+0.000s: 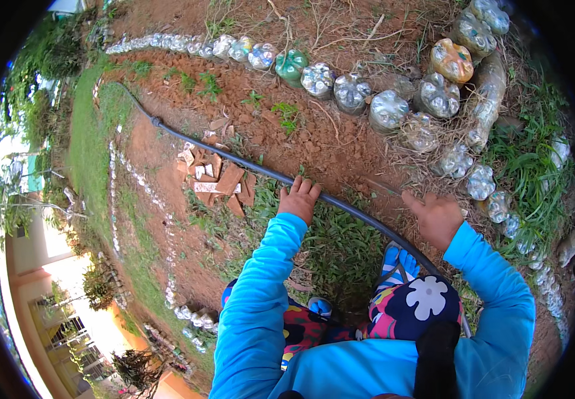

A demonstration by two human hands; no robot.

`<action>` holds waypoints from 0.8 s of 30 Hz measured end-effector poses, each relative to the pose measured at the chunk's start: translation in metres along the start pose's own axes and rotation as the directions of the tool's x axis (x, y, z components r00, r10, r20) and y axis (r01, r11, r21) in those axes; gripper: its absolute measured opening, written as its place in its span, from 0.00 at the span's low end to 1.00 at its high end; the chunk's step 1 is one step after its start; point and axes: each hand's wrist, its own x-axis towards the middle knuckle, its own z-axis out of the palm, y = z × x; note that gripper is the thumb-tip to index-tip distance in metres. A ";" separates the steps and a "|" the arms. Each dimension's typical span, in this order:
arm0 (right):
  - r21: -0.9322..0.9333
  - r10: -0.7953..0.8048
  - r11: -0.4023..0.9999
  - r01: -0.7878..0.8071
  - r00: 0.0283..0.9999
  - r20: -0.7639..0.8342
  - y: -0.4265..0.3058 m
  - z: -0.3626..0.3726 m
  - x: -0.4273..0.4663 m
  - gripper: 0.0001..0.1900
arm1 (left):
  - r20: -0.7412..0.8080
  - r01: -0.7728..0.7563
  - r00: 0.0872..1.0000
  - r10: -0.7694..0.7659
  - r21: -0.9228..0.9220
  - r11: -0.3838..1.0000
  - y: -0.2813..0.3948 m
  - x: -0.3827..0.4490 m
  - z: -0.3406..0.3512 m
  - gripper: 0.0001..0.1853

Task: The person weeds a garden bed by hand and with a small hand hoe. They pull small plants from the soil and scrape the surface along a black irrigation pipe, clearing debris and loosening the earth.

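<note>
A long black hose (367,219) runs across the ground in front of me and bends past my right knee. My left hand (300,199) lies across it, fingers curled over its far side. In my right hand (434,217) is a thin blade-like tool (384,186), its tip low over the reddish soil (337,154). The handle is hidden in my fist, and my index finger stretches along the tool. Green grass (337,249) grows under the hose, between my hands and my feet.
Broken tile and brick pieces (222,182) lie piled beyond my left hand. Upended plastic bottles (350,92) edge the bed, with more at the right (481,182). A joint (156,121) shows farther along the hose. A building (43,279) stands at left.
</note>
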 end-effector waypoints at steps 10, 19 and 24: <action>0.567 0.372 0.724 -0.392 0.915 0.158 0.012 0.053 0.021 0.25 | 0.024 0.004 1.000 -0.004 -0.032 0.999 0.004 0.011 -0.005 0.29; 0.384 0.169 0.902 -0.199 0.979 0.112 0.019 0.025 0.038 0.20 | 0.031 0.003 1.000 -0.001 -0.058 0.998 0.005 0.013 -0.006 0.27; 0.747 0.225 0.413 -0.520 0.854 0.470 0.058 0.056 0.075 0.26 | -0.026 -0.030 0.999 0.028 -0.102 0.994 0.002 0.017 -0.003 0.24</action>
